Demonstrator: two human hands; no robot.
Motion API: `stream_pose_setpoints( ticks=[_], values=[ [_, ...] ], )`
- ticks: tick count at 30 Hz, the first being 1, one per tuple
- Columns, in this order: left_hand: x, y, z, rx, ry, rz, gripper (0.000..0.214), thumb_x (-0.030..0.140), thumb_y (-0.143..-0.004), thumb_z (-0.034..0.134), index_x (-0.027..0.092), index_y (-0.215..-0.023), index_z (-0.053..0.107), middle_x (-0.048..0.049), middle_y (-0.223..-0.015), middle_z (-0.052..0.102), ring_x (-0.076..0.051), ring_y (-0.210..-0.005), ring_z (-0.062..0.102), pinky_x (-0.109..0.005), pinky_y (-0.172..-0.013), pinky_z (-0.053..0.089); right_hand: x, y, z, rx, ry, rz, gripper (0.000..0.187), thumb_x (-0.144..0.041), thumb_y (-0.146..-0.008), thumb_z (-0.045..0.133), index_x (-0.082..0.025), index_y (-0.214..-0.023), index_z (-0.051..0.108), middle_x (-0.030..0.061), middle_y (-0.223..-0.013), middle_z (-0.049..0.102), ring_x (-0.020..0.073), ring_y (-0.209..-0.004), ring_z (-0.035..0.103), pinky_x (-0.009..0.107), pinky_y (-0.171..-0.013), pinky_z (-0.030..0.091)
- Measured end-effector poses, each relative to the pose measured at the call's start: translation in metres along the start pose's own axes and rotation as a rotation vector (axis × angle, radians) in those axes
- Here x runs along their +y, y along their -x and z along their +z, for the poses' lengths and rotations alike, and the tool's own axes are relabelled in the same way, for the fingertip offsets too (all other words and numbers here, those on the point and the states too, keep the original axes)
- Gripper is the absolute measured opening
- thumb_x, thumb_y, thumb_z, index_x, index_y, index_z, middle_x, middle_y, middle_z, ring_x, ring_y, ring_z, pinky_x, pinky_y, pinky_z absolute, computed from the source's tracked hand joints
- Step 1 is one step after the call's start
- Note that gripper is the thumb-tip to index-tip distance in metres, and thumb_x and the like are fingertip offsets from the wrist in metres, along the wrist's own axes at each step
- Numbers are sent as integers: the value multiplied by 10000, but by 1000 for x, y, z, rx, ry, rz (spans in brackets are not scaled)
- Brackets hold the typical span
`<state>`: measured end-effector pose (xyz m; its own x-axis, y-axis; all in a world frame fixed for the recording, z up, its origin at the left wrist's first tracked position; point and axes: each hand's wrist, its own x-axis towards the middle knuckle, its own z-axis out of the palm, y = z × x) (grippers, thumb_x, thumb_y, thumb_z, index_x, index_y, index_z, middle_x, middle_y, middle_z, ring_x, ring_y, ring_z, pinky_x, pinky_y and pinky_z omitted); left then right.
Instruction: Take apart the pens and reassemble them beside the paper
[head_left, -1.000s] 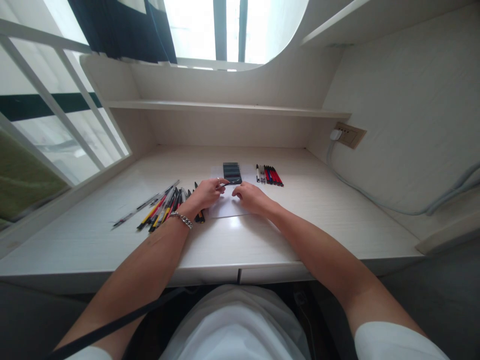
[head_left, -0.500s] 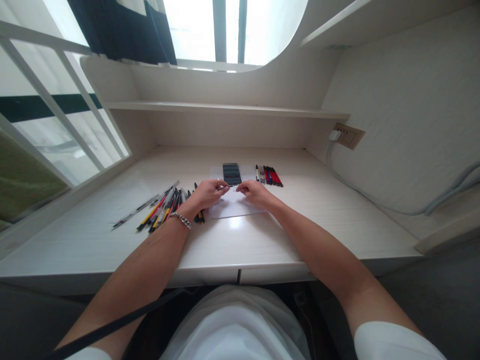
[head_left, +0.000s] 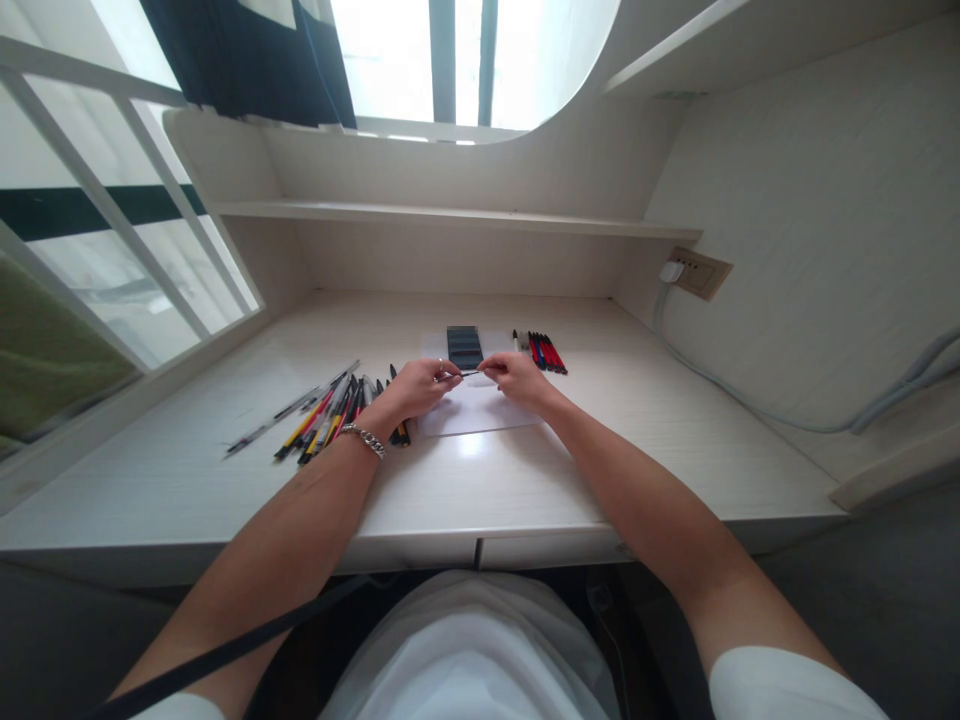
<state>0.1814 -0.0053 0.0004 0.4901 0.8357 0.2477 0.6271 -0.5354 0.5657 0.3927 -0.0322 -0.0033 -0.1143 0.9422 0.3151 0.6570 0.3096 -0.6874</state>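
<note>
Over a white sheet of paper [head_left: 480, 412], my left hand [head_left: 421, 388] is closed on one end of a thin dark pen [head_left: 470, 374]. The fingertips of my right hand [head_left: 519, 380] pinch its other end. Little of the pen shows between the two hands, so its exact make is hard to see. Just beyond the fingers lies a dark flat rectangular case [head_left: 464, 346], on the upper part of the paper. A loose pile of pens [head_left: 322, 415] rests left of my left wrist, partly hidden by it.
Several red, blue and black pens [head_left: 547, 352] lie side by side to the right of the paper, with a pale pen [head_left: 516, 340] beside them. A shelf [head_left: 465, 215] spans the back of the desk [head_left: 637, 420]. A grey cable [head_left: 735, 400] runs along the right wall.
My right hand has shifted slightly up and its fingers have closed on the pen's end. My left hand stays nearly in place, and the pen shows more clearly between them.
</note>
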Motion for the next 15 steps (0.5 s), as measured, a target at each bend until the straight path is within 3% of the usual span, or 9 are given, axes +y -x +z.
stream_pose_setpoints(
  ticks=[15],
  values=[
    [0,0,-1,-9,-36,-6,362,452,-834,552,204,-1011,748,-54,-834,724,-172,-720,604,-268,-641,413,-4,2,-2,-17,56,-53,207,-141,-856,578,-161,-937,768,67,-897,734,167,-821,638,264,-775,463]
  ],
)
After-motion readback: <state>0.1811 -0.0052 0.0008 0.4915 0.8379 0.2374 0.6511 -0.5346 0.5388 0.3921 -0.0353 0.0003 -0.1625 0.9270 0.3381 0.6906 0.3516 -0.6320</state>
